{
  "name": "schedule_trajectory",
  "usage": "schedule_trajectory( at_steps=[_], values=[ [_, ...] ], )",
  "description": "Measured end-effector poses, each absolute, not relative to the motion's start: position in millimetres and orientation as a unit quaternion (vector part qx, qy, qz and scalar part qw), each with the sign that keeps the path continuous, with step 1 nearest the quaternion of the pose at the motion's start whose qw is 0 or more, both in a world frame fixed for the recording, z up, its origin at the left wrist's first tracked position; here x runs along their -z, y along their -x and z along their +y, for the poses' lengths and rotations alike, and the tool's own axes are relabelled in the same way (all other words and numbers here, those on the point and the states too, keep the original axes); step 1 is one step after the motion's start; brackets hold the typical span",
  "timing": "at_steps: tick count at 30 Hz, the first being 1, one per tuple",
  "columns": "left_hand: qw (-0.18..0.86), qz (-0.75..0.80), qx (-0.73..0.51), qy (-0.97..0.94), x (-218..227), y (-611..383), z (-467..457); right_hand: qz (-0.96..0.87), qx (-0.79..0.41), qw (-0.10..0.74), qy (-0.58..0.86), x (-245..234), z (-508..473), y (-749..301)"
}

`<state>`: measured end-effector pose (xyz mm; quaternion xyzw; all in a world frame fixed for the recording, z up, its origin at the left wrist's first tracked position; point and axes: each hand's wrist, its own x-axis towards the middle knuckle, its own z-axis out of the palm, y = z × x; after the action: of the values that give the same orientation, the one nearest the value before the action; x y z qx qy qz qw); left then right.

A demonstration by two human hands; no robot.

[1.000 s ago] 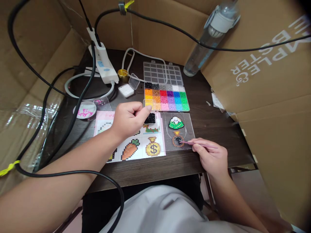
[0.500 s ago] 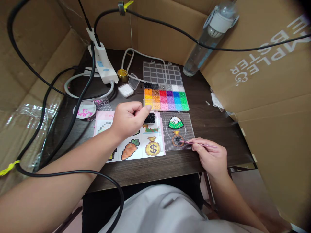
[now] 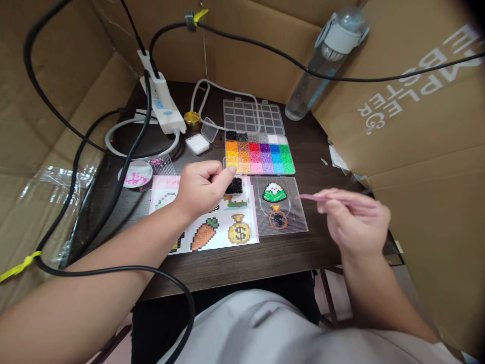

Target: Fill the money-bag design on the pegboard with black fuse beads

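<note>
- Both hands are at work over the beads: the right hand (image 3: 354,222), right of centre, is closed on a thin pink tool (image 3: 322,198) whose tip points left, raised clear of the clear pegboard (image 3: 299,222).
- Left hand (image 3: 200,189), at frame centre, is curled with thumb and forefinger pinched together beside a small tub of black beads (image 3: 235,185); whether it grips the tub or only touches it I cannot tell.
- Pegboard lies flat at centre right, carrying a finished green-and-white figure (image 3: 275,192) and, below it, a partly filled brown ring with black beads (image 3: 278,220).
- Beads look tiny, light and loose on their pegs, so a knock would likely scatter them; the tool is slim and stiff, best pinched near its middle, as it is.
- Left of the pegboard lies a pattern sheet (image 3: 212,235) showing a carrot and a money bag.
- Above, a sorted bead box (image 3: 259,151) stands open, its lid tipped back.
- Further out: a water bottle (image 3: 322,60) at upper right, a white device (image 3: 162,101) at upper left, black cables (image 3: 113,192), and cardboard walls (image 3: 417,111) around the dark table (image 3: 322,172).
</note>
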<state>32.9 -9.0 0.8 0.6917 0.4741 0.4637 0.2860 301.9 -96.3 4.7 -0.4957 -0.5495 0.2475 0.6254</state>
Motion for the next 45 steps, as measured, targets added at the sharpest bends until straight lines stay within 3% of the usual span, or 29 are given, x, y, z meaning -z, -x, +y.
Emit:
schedule_trajectory(
  at_steps=[6, 15, 26, 45],
  values=[
    [0.288, 0.473, -0.464, -0.692, -3.3, -31.6, -8.6, -0.593, -0.197, 0.616, 0.479, -40.5, -30.7, -288.3],
    [0.293, 0.476, -0.466, -0.686, -5.2, -32.8, -9.8, -0.559, -0.311, 0.601, 0.479, 2.2, 5.1, -271.3],
    [0.263, 0.474, -0.508, -0.669, 5.7, -28.1, -6.9, -0.446, -0.492, 0.600, 0.446, 2.1, 6.5, -279.5],
    [0.266, 0.472, -0.505, -0.672, 2.5, -30.4, -9.1, -0.426, -0.527, 0.586, 0.444, 7.3, 9.5, -279.9]
  ],
)
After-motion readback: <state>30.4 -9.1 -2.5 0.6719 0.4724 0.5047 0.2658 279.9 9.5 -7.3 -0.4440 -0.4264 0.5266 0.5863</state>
